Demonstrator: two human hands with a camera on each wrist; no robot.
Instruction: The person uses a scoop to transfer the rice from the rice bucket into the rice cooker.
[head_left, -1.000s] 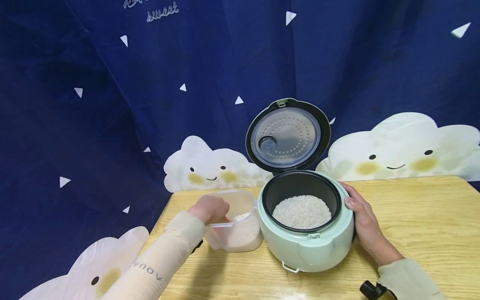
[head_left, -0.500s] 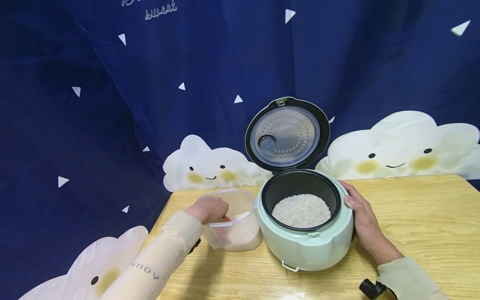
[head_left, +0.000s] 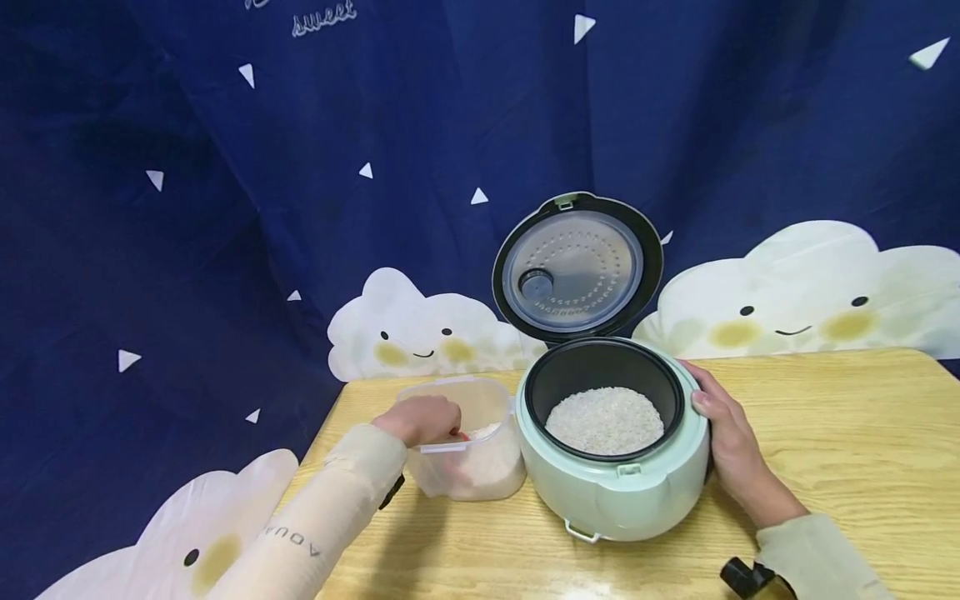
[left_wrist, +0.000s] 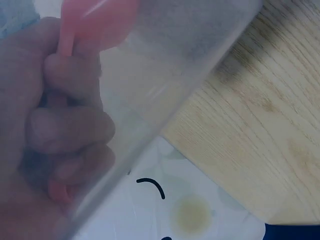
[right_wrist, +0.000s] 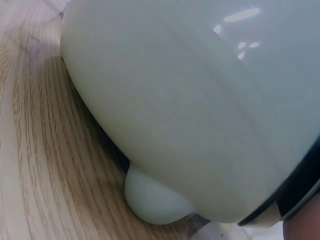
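- Holding a red scoop, the left grip dips into the clear tub, fingers curled round the handle, presumably for control.
- The tub, with rice, sits on the surface just beside the rice cooker, likely limiting spills.
- The cooker's raised lid leaves its rice-holding pot accessible.
- The right grip rests unclenched against the cooker's side, seemingly steadying it.

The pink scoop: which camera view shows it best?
The left wrist view: the scoop appears large, gripped by the left hand, though seen through the hazy container. The head view shows only a small red piece beside that hand; the right wrist view shows none.
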